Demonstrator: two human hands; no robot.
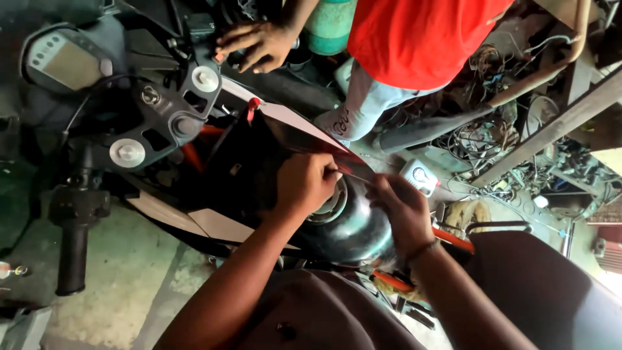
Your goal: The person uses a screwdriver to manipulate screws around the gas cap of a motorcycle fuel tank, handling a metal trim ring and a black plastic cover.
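Glossy black fuel tank [353, 223] is sitting mid-frame on the motorcycle, near the seat. Left hand [304, 185] is curling shut around a thin tool [353, 175] by the filler cap [330, 202]; right hand [405, 210] is pressing on the tank just right of it, fingers bent. Farther off, another person's hand [256, 45] is resting near the handlebar clamp [172, 107].

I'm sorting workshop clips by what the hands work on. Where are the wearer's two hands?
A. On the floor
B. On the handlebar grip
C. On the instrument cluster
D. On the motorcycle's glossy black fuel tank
D: the left hand and right hand both rest on the black fuel tank, near its cap.
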